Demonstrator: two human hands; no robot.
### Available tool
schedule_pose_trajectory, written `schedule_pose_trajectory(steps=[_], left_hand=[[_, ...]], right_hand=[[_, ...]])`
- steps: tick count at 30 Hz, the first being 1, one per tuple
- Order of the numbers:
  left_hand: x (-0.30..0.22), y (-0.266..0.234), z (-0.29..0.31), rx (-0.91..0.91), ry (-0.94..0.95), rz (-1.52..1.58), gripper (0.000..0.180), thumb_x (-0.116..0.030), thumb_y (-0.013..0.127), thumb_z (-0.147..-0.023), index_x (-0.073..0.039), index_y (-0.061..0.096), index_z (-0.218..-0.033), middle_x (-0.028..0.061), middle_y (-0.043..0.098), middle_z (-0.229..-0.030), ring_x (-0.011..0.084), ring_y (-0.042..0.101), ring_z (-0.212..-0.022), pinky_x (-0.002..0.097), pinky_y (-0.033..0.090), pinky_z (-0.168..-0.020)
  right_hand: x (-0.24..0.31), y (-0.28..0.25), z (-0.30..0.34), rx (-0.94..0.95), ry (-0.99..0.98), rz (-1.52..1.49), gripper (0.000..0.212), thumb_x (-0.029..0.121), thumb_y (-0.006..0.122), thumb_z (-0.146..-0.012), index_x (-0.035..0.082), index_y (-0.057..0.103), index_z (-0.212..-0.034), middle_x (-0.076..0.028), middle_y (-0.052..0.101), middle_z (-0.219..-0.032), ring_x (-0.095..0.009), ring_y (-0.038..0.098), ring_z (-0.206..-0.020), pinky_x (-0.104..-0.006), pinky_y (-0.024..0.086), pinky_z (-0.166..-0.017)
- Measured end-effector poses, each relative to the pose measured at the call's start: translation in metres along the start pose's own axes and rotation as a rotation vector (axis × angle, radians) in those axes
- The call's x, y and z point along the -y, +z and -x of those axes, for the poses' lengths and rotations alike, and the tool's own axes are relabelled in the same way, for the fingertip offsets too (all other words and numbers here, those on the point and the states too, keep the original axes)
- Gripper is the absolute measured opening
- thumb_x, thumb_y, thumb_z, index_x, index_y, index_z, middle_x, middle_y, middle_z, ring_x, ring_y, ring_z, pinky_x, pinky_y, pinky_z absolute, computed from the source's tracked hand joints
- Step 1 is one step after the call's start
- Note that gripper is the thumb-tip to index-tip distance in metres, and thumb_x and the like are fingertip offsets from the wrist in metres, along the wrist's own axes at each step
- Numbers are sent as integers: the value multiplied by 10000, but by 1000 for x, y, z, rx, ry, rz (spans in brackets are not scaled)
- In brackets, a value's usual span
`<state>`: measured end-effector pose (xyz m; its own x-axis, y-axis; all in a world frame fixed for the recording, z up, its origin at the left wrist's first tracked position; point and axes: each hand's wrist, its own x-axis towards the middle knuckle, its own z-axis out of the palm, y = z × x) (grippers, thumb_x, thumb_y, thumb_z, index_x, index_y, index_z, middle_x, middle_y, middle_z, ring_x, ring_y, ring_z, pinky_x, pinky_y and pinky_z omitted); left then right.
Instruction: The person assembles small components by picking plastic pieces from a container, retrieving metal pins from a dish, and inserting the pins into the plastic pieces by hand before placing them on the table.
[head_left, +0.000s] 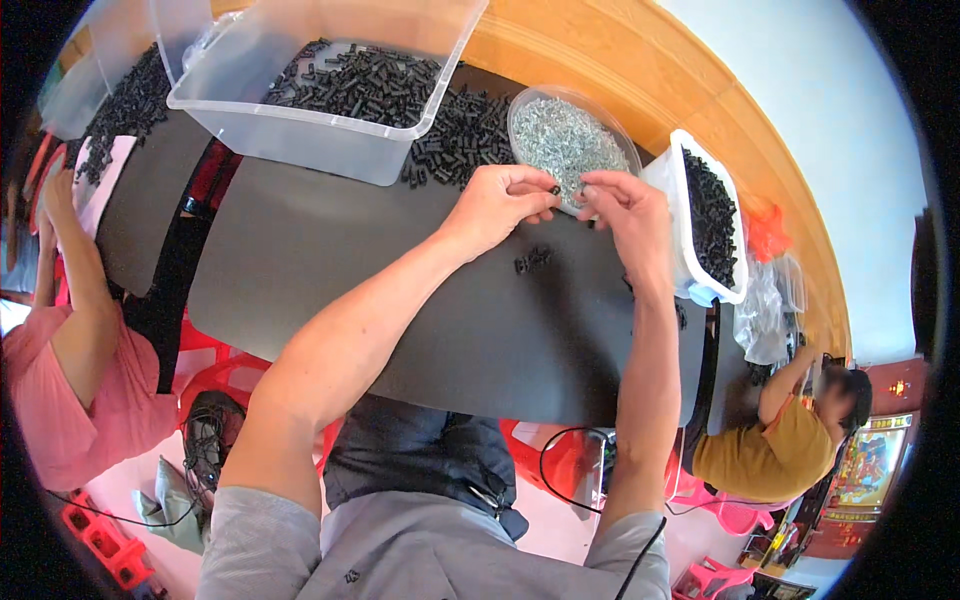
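Black piece [555,190] in left grip [497,208]; right grip [634,212] narrow, contents unclear; shirt [430,555] bears dark mark [351,576].

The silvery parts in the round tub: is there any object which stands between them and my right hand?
Only the near rim of the round tub; nothing else is visible between the silvery parts and the right hand. The white bin stands beside.

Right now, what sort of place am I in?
Perhaps a small, informal workshop: a clear bin of black parts stands on the dark table, with a person in pink and another in yellow either side.
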<state>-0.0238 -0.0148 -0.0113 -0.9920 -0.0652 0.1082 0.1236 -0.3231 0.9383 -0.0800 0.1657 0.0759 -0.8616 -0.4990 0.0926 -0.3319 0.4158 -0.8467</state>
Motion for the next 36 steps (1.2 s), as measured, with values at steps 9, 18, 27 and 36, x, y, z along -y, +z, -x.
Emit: schedule_pose_trajectory(steps=[9, 18, 27, 36], left_hand=[[0, 2, 0, -40, -16, 31, 236, -80, 706, -910, 46, 688, -1109, 101, 735, -929, 145, 703, -815, 270, 548, -714], [-2, 2, 0, -57, -14, 6, 231, -78, 703, -911, 55, 690, -1100, 110, 734, -917, 152, 708, -798, 268, 556, -704], [-1, 3, 0, -74, -6, 26, 221, -64, 714, -894, 69, 690, -1069, 121, 736, -908, 159, 714, -793, 270, 566, -704], [0, 3, 0, -90, 9, 0, 200, -48, 710, -891, 71, 695, -1050, 129, 738, -900, 167, 719, -797, 276, 574, -711]], right_hand=[[-19, 13, -23, 36, -35, -197, 125, 46, 693, -899, 25, 744, -1010, -20, 726, -834, -82, 651, -703, -221, 473, -609], [-23, 16, -26, 38, -90, -226, 121, -7, 695, -883, -3, 746, -993, -28, 714, -827, -78, 638, -709, -229, 513, -656], [-21, 17, -24, 37, -121, -160, 123, -11, 691, -883, -7, 745, -994, -40, 726, -840, -87, 658, -736, -226, 525, -673], [-15, 20, -22, 3, -109, -75, 110, -1, 702, -875, -16, 746, -975, -49, 729, -821, -82, 662, -729, -223, 525, -659]])
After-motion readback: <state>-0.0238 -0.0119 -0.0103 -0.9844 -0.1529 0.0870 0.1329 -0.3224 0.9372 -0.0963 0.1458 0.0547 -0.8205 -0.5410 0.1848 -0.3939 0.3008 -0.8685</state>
